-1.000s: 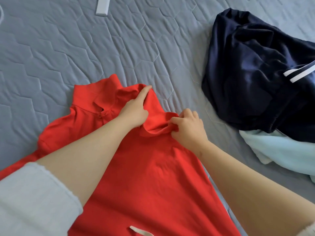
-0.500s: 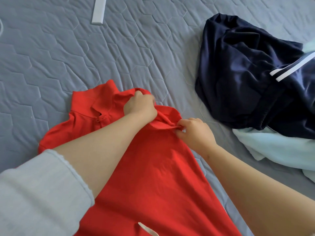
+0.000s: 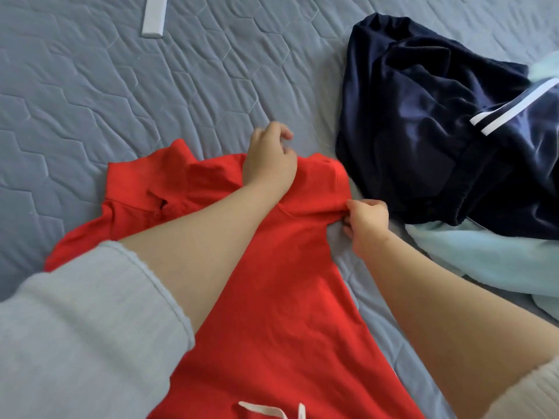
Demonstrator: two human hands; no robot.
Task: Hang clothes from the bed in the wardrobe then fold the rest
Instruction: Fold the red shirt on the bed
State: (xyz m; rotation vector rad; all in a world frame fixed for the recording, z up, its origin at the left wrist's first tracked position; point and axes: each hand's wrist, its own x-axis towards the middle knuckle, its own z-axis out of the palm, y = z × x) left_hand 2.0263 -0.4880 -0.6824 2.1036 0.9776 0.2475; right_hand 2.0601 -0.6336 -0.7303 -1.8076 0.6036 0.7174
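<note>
A red polo shirt [image 3: 272, 267] lies spread on the grey quilted bedspread [image 3: 90, 101] in the lower middle of the frame, collar toward the upper left; the left hand [image 3: 269, 158] rests its heel on the shirt's shoulder, fingers loosely curled and apart over the bedspread; the right hand [image 3: 366, 225] pinches the sleeve edge at centre right, fingers clamped on the cloth; a crumpled navy garment [image 3: 423, 116] fills the upper right, overlapping a pale mint garment [image 3: 484, 258] below it; a white strip [image 3: 155, 15] lies at upper left.
</note>
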